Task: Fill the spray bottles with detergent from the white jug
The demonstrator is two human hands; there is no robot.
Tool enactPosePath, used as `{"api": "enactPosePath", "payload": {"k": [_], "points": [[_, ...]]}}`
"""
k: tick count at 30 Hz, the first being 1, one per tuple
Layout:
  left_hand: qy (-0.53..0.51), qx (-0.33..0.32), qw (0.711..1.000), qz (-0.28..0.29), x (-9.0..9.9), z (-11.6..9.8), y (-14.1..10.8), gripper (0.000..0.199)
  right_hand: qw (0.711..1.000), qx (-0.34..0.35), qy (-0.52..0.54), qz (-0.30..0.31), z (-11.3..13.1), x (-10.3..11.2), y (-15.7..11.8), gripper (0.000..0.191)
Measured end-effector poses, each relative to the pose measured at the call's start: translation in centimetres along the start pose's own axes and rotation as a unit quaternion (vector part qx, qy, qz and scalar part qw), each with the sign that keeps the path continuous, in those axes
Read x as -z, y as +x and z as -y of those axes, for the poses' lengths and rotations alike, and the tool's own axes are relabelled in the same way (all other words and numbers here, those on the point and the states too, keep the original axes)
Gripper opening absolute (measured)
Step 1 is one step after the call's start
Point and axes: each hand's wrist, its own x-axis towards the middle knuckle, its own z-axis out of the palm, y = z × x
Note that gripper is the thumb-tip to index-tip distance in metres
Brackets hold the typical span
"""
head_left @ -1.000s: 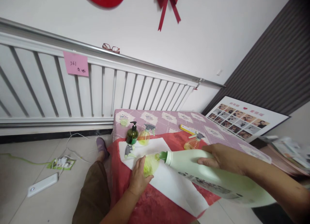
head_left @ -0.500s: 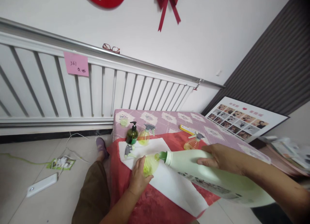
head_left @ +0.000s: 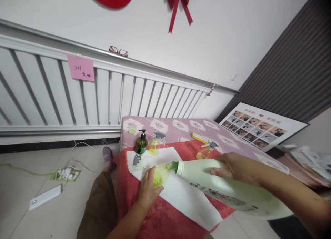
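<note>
My right hand [head_left: 230,168] grips a large pale green jug [head_left: 214,183] by its upper side. The jug is tipped, and its green spout meets the mouth of a small clear yellow bottle [head_left: 162,175]. Around that bottle's near left side, the fingers of my left hand [head_left: 150,190] are wrapped. Yellow liquid shows inside the small bottle. A grey spray head [head_left: 138,160] lies just behind my left hand on a white cloth [head_left: 186,201]. Farther back stand a dark green pump bottle [head_left: 141,143] and a clear spray bottle [head_left: 154,146] holding some yellow liquid.
Another spray bottle [head_left: 206,152] and a yellow-and-white box [head_left: 199,138] are at the back right. A red cloth [head_left: 165,220] covers part of the purple patterned table [head_left: 181,126]. A green cap [head_left: 132,130] rests at the far left corner. The radiator [head_left: 103,97] runs behind.
</note>
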Motion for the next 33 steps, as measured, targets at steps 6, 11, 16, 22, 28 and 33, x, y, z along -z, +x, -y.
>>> {"api": "enactPosePath", "payload": {"k": [6, 11, 16, 22, 28, 33], "points": [[0.003, -0.004, 1.000, 0.000, -0.17, 0.26, 0.07, 0.084, 1.000, 0.005, -0.001, -0.002, 0.03, -0.05, -0.02, 0.037], [0.002, -0.005, 1.000, -0.001, -0.24, 0.38, 0.09, 0.085, 1.000, 0.000, 0.000, -0.004, 0.10, 0.02, -0.04, 0.038], [-0.005, -0.007, 1.000, -0.004, -0.29, 0.38, 0.07, 0.084, 1.000, -0.004, -0.011, -0.008, 0.07, 0.06, -0.06, 0.038], [-0.011, -0.011, 1.000, -0.006, -0.21, 0.34, 0.04, 0.085, 1.000, -0.004, -0.021, -0.002, -0.17, -0.16, 0.07, 0.039], [-0.010, -0.006, 1.000, 0.000, -0.13, 0.32, 0.11, 0.086, 1.000, -0.008, -0.021, -0.004, -0.32, -0.23, 0.10, 0.037], [-0.007, -0.003, 1.000, -0.004, -0.07, 0.18, 0.10, 0.085, 0.999, -0.012, -0.030, -0.005, -0.18, -0.26, 0.05, 0.037]]}}
